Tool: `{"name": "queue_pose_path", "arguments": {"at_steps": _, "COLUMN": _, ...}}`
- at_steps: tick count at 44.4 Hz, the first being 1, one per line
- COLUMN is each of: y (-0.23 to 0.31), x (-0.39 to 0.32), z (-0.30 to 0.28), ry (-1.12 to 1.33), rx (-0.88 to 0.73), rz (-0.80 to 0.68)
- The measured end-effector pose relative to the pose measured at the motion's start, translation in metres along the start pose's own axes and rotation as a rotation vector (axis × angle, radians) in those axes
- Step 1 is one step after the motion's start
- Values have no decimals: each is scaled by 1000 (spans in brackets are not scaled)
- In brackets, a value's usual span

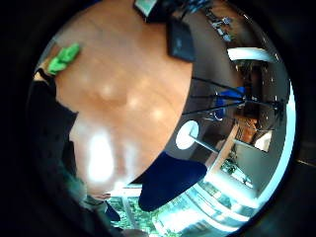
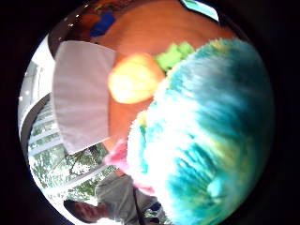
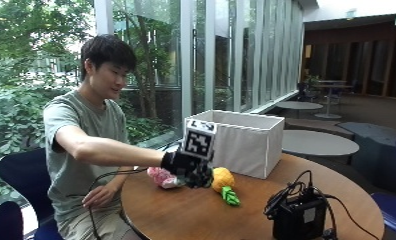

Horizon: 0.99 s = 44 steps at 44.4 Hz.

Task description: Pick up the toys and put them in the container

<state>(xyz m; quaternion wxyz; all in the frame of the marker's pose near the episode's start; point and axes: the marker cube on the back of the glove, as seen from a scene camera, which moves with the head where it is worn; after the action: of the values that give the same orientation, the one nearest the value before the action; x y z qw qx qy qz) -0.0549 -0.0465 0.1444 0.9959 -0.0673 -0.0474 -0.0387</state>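
place: lounge/cafe area | round tables (image 3: 320,142), glass wall (image 3: 204,55) (greenery outside)

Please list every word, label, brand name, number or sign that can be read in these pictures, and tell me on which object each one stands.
None: no readable text appears in any view.
White container: plain sides, no print visible.
Black device on the table: carries a small pale label, too small to read.
The toys bear no lettering.
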Motion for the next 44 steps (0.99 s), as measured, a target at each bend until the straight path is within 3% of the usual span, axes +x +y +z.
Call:
{"name": "queue_pose_path", "arguments": {"at_steps": 9, "y": 11, "x": -28, "z": -177, "ry": -267, "rx": 249, "rz": -4}}
{"name": "queue_pose_path", "arguments": {"at_steps": 15, "y": 33, "x": -109, "z": -214, "ry": -62, "rx": 340, "rz": -324}}
{"name": "queue_pose_path", "arguments": {"at_steps": 17, "y": 35, "x": -130, "z": -227, "ry": -43, "rx": 363, "rz": -366}}
{"name": "queue_pose_path", "arguments": {"at_steps": 19, "y": 31, "x": -143, "z": -240, "ry": -41, "rx": 384, "rz": -360}}
{"name": "queue_pose_path", "arguments": {"at_steps": 22, "y": 18, "x": -163, "z": -258, "ry": -105, "rx": 398, "rz": -234}}
{"name": "queue_pose_path", "arguments": {"at_steps": 24, "y": 10, "x": -178, "z": -259, "ry": -31, "rx": 409, "rz": -219}}
{"name": "queue_pose_path", "arguments": {"at_steps": 29, "y": -2, "x": -225, "z": -247, "ry": 164, "rx": 410, "rz": -477}}
{"name": "queue_pose_path", "arguments": {"at_steps": 35, "y": -18, "x": -318, "z": -225, "ry": 115, "rx": 353, "rz": -521}}
{"name": "queue_pose_path", "arguments": {"at_steps": 44, "y": -31, "x": -422, "z": -175, "ry": 149, "rx": 117, "rz": -566}}
